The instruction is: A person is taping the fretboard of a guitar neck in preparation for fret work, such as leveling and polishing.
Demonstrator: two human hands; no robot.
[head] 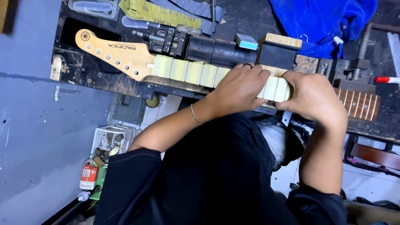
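Note:
A guitar neck (179,68) lies across the dark workbench, its pale wooden headstock (110,52) at the left. Most of the fretboard is covered in yellowish masking tape; the bare brown frets (360,104) show at the right end. My left hand (239,87), with a ring and a thin bracelet, presses down on the taped middle of the neck. My right hand (312,98) rests on the neck just to the right, fingers curled over the tape's edge. What the fingers pinch is hidden.
A black vise (275,52) with a wooden block clamps behind the neck. A blue cloth (321,21) lies at the back right, a sanding block (246,41) beside it, a ruler (158,14) and tools at the back. A red marker (387,79) sits at the right edge.

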